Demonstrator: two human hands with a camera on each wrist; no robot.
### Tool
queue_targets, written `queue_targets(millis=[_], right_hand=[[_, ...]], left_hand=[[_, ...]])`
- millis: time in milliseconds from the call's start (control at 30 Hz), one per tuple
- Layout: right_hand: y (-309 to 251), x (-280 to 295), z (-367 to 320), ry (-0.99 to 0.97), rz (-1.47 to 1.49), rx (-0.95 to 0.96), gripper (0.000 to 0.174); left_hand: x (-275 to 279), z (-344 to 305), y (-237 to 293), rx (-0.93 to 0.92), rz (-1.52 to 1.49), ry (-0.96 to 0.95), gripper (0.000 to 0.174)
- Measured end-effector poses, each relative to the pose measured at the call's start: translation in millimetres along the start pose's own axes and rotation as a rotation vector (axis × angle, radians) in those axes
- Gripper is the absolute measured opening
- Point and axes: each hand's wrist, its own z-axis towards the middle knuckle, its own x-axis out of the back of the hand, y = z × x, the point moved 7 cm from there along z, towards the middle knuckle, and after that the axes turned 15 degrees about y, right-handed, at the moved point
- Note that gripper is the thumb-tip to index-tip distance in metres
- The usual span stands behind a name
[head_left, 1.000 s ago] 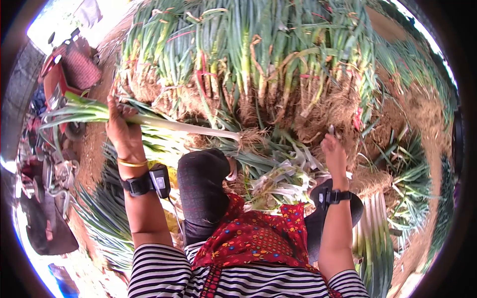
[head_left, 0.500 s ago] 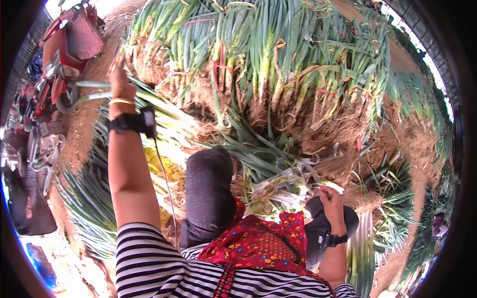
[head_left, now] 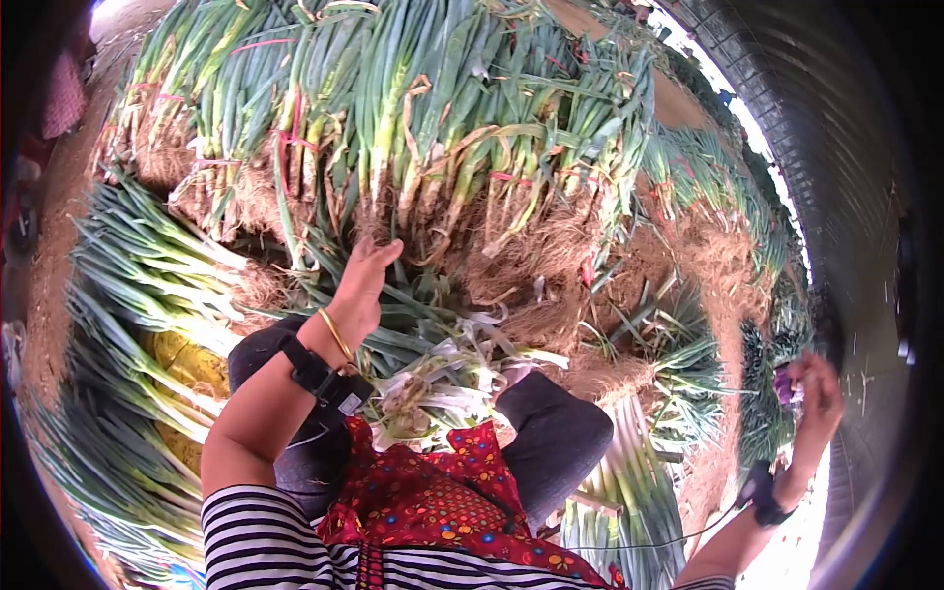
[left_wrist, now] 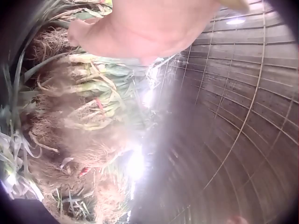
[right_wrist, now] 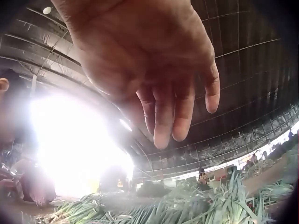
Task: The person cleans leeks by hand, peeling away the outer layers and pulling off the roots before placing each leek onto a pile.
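Note:
My left hand (head_left: 362,287) is held out over the work area with the thumb spread away. Nothing shows in its grasp, and its fingers are partly hidden from above. Beyond it stand upright bundles of long green onions (head_left: 393,108), their hairy roots (head_left: 551,251) facing me. Below it lie stripped white and green leaves (head_left: 423,388). Out at the far right, my right hand (head_left: 816,398) is raised, away from the onions. In the right wrist view its fingers (right_wrist: 163,116) hang loosely with nothing in them.
Loose green onions (head_left: 147,265) lie in a pile at the left, partly over a yellow sheet (head_left: 187,369). More green onions (head_left: 629,482) lie beside my right knee (head_left: 556,433). A dark ribbed roof (left_wrist: 224,112) arches overhead.
The left hand held a green onion out to the left a second ago; now it is back near the middle without it. The right hand has risen from the stripped leaves to the far right.

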Motion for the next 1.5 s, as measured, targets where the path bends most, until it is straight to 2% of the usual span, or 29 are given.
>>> queue_targets(millis=[67,100,167,233,333,367,400,433,467,500,533,667,733,800,833,867,900,933,1067,1133,1200,1267,1333,1367,1400,1467,1500], right_hand=[[-32,3,34,0.072,-0.174,0.138,0.033],[-43,-6,53,0.076,-0.195,0.219,0.033],[-83,-48,76,0.101,-0.028,0.366,0.031],[-96,-117,95,-0.012,0.206,0.188,0.029],[-105,-252,95,-0.348,0.366,0.087,0.026],[-103,-302,87,-0.411,0.294,0.094,0.027],[-73,-370,84,-0.493,0.502,0.047,0.026],[-100,-404,57,-0.590,0.328,0.274,0.025],[-88,-453,33,-0.613,0.561,-0.006,0.025],[-108,-480,3,-0.761,0.440,-0.041,0.028],[-115,-511,-22,-0.818,0.476,-0.084,0.026],[-134,-616,-104,-0.960,0.560,-0.190,0.026],[-125,-676,-136,-0.870,0.550,-0.193,0.032],[-135,-696,-152,-0.838,0.482,-0.271,0.045],[-136,-706,-156,-0.774,0.437,-0.241,0.047],[-143,-709,-156,-0.709,0.392,-0.213,0.050],[-146,-720,-159,-0.666,0.393,-0.182,0.053],[-147,-731,-163,-0.634,0.347,-0.132,0.053],[-152,-747,-166,-0.541,0.230,-0.178,0.060],[-149,-754,-163,-0.581,0.122,-0.176,0.061],[-154,-754,-151,-0.595,0.184,-0.104,0.064],[-150,-751,-142,-0.736,0.343,-0.260,0.081],[-137,-748,-140,-0.757,0.592,-0.441,0.083],[-133,-756,-143,-0.883,0.816,-0.576,0.072],[-167,-702,-123,-0.994,0.882,-0.534,0.057],[-182,-654,-99,-0.938,1.088,-0.623,0.045],[-192,-620,-84,-0.995,1.187,-0.667,0.044]], left_hand=[[-7,-3,14,0.070,-0.009,0.057,0.074],[-11,5,17,0.050,-0.020,0.060,0.072],[-18,22,22,0.031,-0.031,0.062,0.070],[-20,40,31,-0.026,-0.162,0.125,0.066],[-9,68,50,-0.079,-0.355,0.162,0.064],[1,66,62,-0.088,-0.407,0.227,0.057],[8,72,70,-0.097,-0.459,0.185,0.056],[17,64,82,-0.122,-0.505,0.195,0.056],[25,59,92,-0.150,-0.551,0.202,0.057],[36,79,84,-0.153,-0.567,0.281,0.056],[37,69,91,-0.203,-0.528,0.237,0.055],[24,57,84,-0.110,-0.504,0.298,0.058],[17,57,82,-0.137,-0.470,0.239,0.059],[11,59,78,-0.090,-0.500,0.240,0.059],[9,57,77,-0.072,-0.515,0.230,0.059],[6,58,78,-0.167,-0.437,0.158,0.059],[3,57,78,-0.116,-0.481,0.134,0.059],[-2,54,81,-0.065,-0.526,0.110,0.059],[-1,59,83,-0.042,-0.562,0.077,0.054],[4,61,81,0.000,-0.537,0.113,0.053],[8,62,83,-0.013,-0.531,0.125,0.054],[10,59,90,-0.016,-0.554,0.105,0.052],[17,60,89,-0.034,-0.555,0.095,0.050],[20,63,87,-0.045,-0.562,0.103,0.048],[23,61,88,-0.040,-0.531,0.126,0.046],[28,58,91,-0.065,-0.548,0.110,0.045],[29,56,93,-0.082,-0.559,0.099,0.045]])
